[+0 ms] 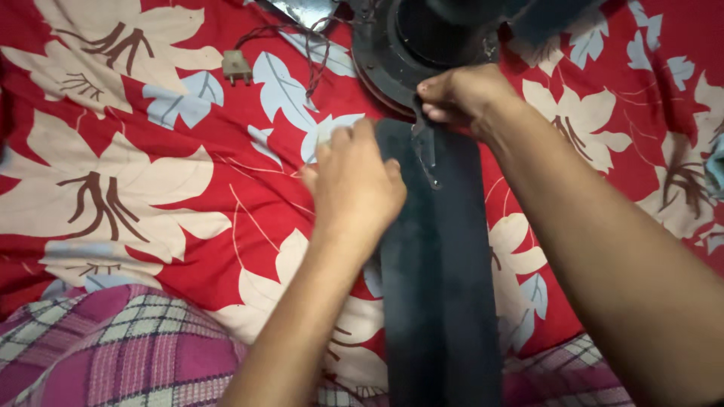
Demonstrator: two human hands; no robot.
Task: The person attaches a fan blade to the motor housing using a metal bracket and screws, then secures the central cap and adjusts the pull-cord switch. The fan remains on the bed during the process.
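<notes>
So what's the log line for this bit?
left hand: on blade | right hand: pinching bracket | fan motor: on sheet

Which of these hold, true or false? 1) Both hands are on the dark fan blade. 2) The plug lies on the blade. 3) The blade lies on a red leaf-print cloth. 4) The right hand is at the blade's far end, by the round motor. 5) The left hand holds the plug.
1) True: the left hand rests on the fan blade and the right hand pinches its end.
2) False: the plug lies on the cloth, apart from the blade.
3) True.
4) True: it sits beside the motor.
5) False: it lies flat on the blade's edge.
</notes>
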